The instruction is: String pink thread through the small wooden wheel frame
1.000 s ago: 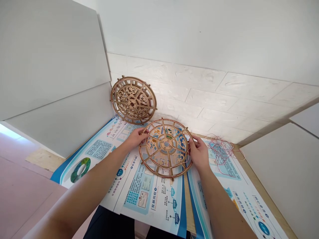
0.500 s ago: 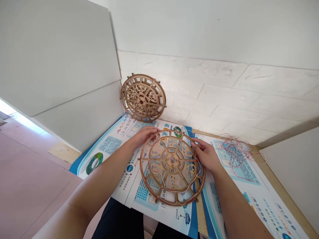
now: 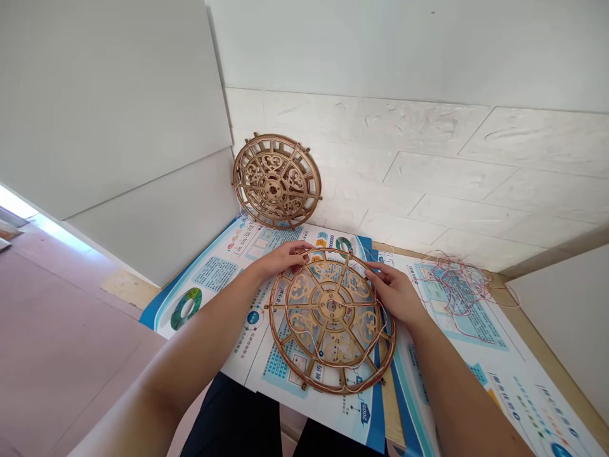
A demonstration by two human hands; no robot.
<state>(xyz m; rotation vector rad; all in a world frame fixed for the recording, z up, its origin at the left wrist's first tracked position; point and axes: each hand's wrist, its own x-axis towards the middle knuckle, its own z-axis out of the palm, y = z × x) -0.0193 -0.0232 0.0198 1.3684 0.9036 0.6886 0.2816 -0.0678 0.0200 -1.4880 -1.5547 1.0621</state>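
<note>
Wooden lattice wheel (image 3: 332, 306) lies flat on the printed posters (image 3: 214, 273), mid-worktop (image 3: 535, 355). Left hand (image 3: 280, 261) and right hand (image 3: 397, 293) sit on opposite sides, fingers (image 3: 304, 251) over the rim, apparently steadying it; grip force unclear. Second wheel (image 3: 276, 181) leans on the wall, back-left corner. Tangled wire (image 3: 459, 289) lies back-right.

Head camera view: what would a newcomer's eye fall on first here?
A round, openwork wooden wheel lies flat on blue-and-white printed posters, with the left hand and right hand on its rim. A matching wooden wheel leans against the white wall behind. To the right, a tangle of thin reddish thread lies on the posters.
</note>
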